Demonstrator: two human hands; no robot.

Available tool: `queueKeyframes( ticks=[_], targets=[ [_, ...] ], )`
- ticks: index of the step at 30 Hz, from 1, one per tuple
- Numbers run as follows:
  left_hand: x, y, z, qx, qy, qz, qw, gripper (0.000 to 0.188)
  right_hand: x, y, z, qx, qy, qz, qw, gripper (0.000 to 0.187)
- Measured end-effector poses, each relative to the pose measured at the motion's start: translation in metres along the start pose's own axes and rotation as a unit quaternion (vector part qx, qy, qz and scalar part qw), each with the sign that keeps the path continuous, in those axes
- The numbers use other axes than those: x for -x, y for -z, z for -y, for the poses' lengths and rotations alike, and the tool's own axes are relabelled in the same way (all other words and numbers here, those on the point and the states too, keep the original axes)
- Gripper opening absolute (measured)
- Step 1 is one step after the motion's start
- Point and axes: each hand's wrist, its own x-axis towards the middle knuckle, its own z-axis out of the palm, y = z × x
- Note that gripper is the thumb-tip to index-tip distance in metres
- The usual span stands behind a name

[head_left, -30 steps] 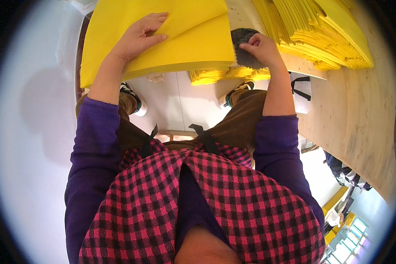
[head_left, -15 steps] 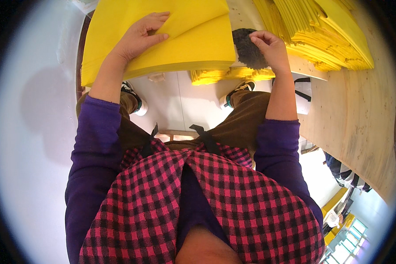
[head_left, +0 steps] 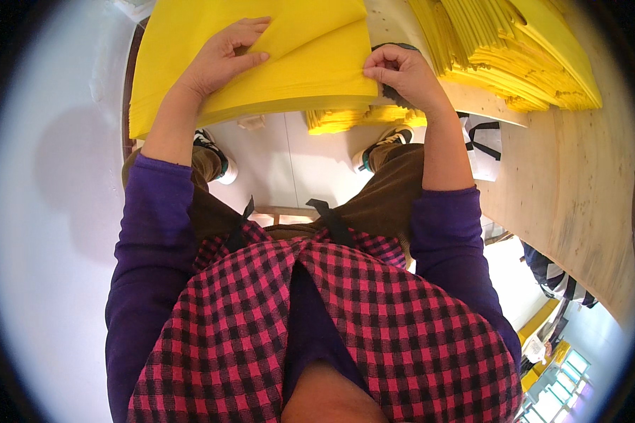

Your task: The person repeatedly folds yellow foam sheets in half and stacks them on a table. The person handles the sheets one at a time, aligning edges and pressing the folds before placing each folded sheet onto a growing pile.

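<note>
A thick stack of large yellow sheets lies in front of me, its top sheet creased. My left hand rests on the stack with fingers stretched and the thumb apart. At the stack's right edge is my right hand, thumb and fingertips pinched together against the top sheet; whatever is between them, if anything, is hidden. Partly covered by that hand is a dark, ragged-edged round piece, lying beside the stack.
Several folded yellow pieces are piled on the wooden table at the right. More yellow material shows low beneath the stack's near edge. A white bag with black straps stands by the table. A pale wall rises at the left.
My right hand has moved left from the dark round piece to the right edge of the yellow stack. The left hand has stayed in place.
</note>
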Motion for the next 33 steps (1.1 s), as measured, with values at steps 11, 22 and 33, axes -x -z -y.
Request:
queueKeyframes(
  ticks=[11,22,33],
  targets=[
    [-0.001,0.003,0.002,-0.042,-0.027,0.012,0.999,0.030,-0.003,0.004,0.003,0.028,0.025,-0.046,0.998,0.018],
    [-0.002,0.006,-0.009,-0.108,-0.070,0.045,0.991,0.032,-0.053,0.017,0.038,0.109,0.136,-0.057,0.983,0.018],
    [0.001,0.004,-0.003,-0.088,-0.047,0.016,0.995,0.032,-0.080,0.003,0.065,0.129,0.133,-0.125,0.975,0.019]
  ],
)
